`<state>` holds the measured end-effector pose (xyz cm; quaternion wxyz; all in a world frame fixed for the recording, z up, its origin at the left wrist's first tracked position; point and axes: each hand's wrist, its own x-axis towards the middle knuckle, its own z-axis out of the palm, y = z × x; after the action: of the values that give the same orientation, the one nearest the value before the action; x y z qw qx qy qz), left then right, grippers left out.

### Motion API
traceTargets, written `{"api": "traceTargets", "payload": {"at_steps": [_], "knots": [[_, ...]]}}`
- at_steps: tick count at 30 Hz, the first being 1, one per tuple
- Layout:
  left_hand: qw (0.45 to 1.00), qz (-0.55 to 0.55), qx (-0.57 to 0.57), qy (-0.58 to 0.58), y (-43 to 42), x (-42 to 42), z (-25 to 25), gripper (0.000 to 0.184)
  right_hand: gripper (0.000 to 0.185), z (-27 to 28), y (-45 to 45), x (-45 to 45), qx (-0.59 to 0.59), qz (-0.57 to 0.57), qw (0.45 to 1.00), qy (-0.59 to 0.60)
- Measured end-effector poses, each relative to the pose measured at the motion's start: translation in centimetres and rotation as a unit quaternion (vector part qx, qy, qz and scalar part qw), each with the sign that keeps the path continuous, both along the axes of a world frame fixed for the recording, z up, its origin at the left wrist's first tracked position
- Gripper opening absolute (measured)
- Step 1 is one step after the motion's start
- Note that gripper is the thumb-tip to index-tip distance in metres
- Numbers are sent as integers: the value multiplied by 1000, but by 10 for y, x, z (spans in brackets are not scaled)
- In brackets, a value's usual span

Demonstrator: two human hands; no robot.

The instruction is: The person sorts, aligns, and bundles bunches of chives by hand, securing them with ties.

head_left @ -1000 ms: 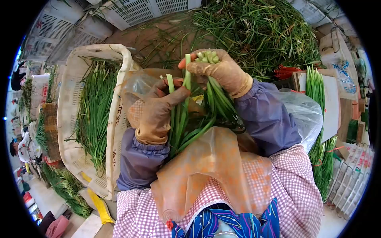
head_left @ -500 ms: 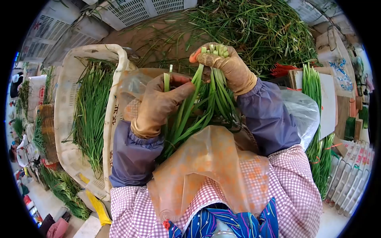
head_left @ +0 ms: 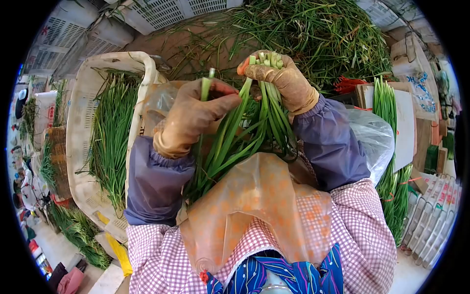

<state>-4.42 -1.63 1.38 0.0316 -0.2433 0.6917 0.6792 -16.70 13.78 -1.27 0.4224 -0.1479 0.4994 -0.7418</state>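
Observation:
Gloved, my right hand point(head_left: 284, 81) is closed round a bunch of green stalks point(head_left: 267, 100); their cut pale ends stick up above the fingers and the leaves hang down. My left hand point(head_left: 193, 112), gloved too, pinches a few stalks point(head_left: 206, 89) with pale ends, to the left of the bunch. Long leaves point(head_left: 227, 142) spread between and below both hands, over the orange-patterned plastic apron point(head_left: 259, 196) on the lap. The left fingertips are partly hidden behind the thumb and stalks.
A white crate point(head_left: 81, 147) on the left holds long green stalks point(head_left: 115, 142). Loose leaves point(head_left: 323, 39) are heaped ahead. Tied green bundles point(head_left: 387, 110), red ties point(head_left: 347, 84) and a clear plastic bag point(head_left: 374, 142) are at the right. More crates point(head_left: 161, 12) stand at the back.
My left hand has moved left, away from the bunch, with its stalks. My right hand has shifted slightly right and up, and the single stalk near its thumb now lies against the bunch.

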Motion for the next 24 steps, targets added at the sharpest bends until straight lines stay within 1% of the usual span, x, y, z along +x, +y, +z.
{"api": "traceTargets", "payload": {"at_steps": [2, 4, 6, 8, 10, 12, 13, 14, 18, 20, 21, 22, 23, 24], "knots": [[995, -89, -42, 12, -4, -5, -7, 23, 17, 0, -1, -1, 0, -10, 1000, 8], [993, -105, -53, -2, -7, -9, 0, 23, 16, 0, 1, -2, 30, 3, 999, 18], [990, -122, -64, -17, -8, -11, 2, 24, 15, 0, 1, -3, 34, -4, 999, 27], [967, -180, -178, 35, -8, -12, 1, 19, 15, 0, 2, -3, 37, -8, 999, 35], [968, -184, -162, 54, -10, -14, -5, 21, 14, 3, 2, -1, 39, -36, 998, 17], [968, -189, -147, 75, -11, -14, -6, 24, 14, 3, 4, -2, 22, -22, 999, 16], [986, -160, -45, 24, -11, -15, -3, 23, 14, 3, 5, -2, 4, -8, 1000, 15], [990, -128, 58, -26, -10, -15, 0, 22, 14, 4, 7, -3, 5, -7, 1000, 14], [989, -139, 32, -47, -12, -19, 5, 17, 16, 3, 11, -7, 9, 21, 1000, 17], [987, -162, -7, -18, -13, -21, 4, 12, 16, 4, 11, -7, 4, 36, 999, 16], [987, -161, -7, -18, -14, -22, 2, 12, 16, 7, 10, -5, 25, 28, 999, 18], [990, -138, -29, 0, -14, -23, -2, 12, 17, 9, 9, -4, 47, 20, 998, 21], [992, -116, -50, 17, -15, -23, -5, 13, 17, 7, 7, -3, 47, 19, 999, 21], [992, -118, -50, 18, -15, -24, -7, 13, 17, 2, 4, -2, 35, 14, 999, 24]]}}
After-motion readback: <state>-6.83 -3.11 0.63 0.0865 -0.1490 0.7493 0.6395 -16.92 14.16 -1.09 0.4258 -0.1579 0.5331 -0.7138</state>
